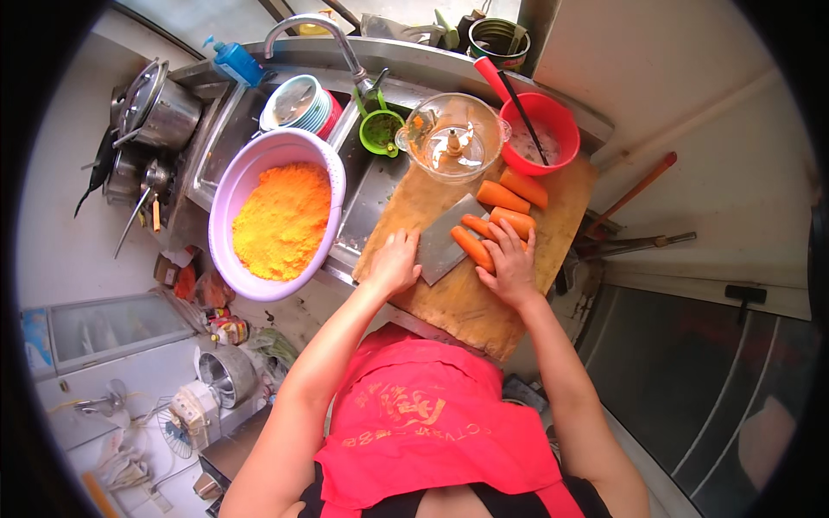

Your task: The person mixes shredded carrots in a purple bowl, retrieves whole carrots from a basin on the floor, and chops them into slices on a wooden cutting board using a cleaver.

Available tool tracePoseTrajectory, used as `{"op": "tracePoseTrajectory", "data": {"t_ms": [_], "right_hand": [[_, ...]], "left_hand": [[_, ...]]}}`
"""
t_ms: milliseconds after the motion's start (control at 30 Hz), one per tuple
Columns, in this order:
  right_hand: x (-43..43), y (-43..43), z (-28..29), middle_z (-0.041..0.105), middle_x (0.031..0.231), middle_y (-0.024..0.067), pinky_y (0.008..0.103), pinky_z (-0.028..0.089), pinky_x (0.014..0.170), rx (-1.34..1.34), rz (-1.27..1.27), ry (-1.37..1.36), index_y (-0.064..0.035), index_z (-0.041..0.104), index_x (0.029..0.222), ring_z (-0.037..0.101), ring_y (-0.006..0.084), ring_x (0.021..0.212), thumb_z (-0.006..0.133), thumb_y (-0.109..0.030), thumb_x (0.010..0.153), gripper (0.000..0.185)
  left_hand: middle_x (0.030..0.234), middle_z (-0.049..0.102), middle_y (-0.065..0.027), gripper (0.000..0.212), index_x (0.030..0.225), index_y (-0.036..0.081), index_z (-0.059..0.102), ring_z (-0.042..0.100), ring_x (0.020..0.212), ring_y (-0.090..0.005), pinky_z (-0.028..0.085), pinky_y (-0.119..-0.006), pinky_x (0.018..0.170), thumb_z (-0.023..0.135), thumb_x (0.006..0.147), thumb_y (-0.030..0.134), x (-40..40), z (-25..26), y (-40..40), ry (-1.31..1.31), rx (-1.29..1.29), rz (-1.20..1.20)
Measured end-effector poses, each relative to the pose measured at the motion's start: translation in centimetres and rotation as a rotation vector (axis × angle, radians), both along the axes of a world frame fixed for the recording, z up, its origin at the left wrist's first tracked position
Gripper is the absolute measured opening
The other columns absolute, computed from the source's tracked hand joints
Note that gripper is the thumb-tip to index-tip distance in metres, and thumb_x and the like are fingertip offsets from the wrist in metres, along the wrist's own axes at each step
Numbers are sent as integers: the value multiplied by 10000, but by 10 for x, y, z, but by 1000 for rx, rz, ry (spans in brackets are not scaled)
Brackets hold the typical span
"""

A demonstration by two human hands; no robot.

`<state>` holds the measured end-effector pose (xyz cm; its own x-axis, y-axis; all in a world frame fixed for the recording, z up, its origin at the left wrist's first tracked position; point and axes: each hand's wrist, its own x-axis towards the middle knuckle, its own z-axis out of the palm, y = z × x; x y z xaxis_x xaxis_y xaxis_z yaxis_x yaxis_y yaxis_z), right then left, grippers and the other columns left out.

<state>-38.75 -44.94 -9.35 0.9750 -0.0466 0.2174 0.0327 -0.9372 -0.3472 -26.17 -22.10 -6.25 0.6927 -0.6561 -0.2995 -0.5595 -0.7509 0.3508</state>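
On the wooden cutting board [447, 311] lies a cleaver [445, 243], its broad metal blade flat. My left hand [394, 260] is at the blade's left edge, fingers bent down to the board. No handle shows, so I cannot tell whether this hand grips it. Several peeled carrots [504, 196] are grouped right of the blade, some with cut ends, and two or more overlap it. My right hand [513, 265] curves over the near carrots, with the thumb beside the lowest carrot [473, 248] and fingers on those above.
Left of the board, a lilac basin [220, 220] of finely chopped orange food stands over the sink [363, 207]. Behind are a clear processor bowl with blades [432, 155], a red pot [563, 123] holding a dark stick, a green strainer [372, 144], stacked bowls [320, 103] and a faucet [350, 55].
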Motion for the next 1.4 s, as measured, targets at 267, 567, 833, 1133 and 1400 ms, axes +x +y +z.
{"op": "tracePoseTrajectory", "data": {"t_ms": [267, 567, 833, 1133, 1400], "right_hand": [[6, 11, 12, 437, 1402, 43, 612, 131, 1137, -34, -53, 63, -95, 627, 1076, 301, 218, 1408, 793, -298, 669, 485], [7, 12, 8, 416, 1430, 47, 626, 118, 1137, -77, -70, 96, -84, 638, 1051, 290, 217, 1419, 766, -300, 701, 431], [8, 21, 22, 468, 1378, 59, 610, 156, 1126, -31, -111, 45, -87, 644, 1007, 358, 248, 1370, 775, -260, 674, 397], [-26, 40, 75, 560, 1036, 151, 418, 492, 824, 414, -232, -210, -55, 549, 1081, 579, 343, 942, 739, -26, 659, 464], [-36, 72, 23, 585, 1032, 92, 396, 439, 885, 55, 22, 190, -82, 595, 1039, 544, 301, 1014, 768, -107, 639, 437]], "left_hand": [[1106, 556, -174, 603, 1286, 17, 458, 575, 1044, -350, 526, -449, 821, 661, 719, 48, 12, -22, 16, -80, 43, -101], [1003, 629, -249, 378, 1044, 5, 622, 605, 1014, -390, 482, -461, 860, 627, 685, 122, 16, -16, 77, 230, -77, 160], [667, 584, -75, 271, 867, 10, 579, 552, 499, -126, 463, -315, 483, 729, 740, 196, 0, 23, 150, 443, -331, 449], [814, 604, -228, 145, 919, -30, 528, 612, 741, -410, 489, -413, 656, 613, 848, 65, -13, 63, 139, 329, -420, 297], [919, 638, -223, 209, 1024, 27, 548, 623, 856, -413, 501, -460, 698, 626, 859, 130, -15, 46, 122, 242, -368, 94]]}}
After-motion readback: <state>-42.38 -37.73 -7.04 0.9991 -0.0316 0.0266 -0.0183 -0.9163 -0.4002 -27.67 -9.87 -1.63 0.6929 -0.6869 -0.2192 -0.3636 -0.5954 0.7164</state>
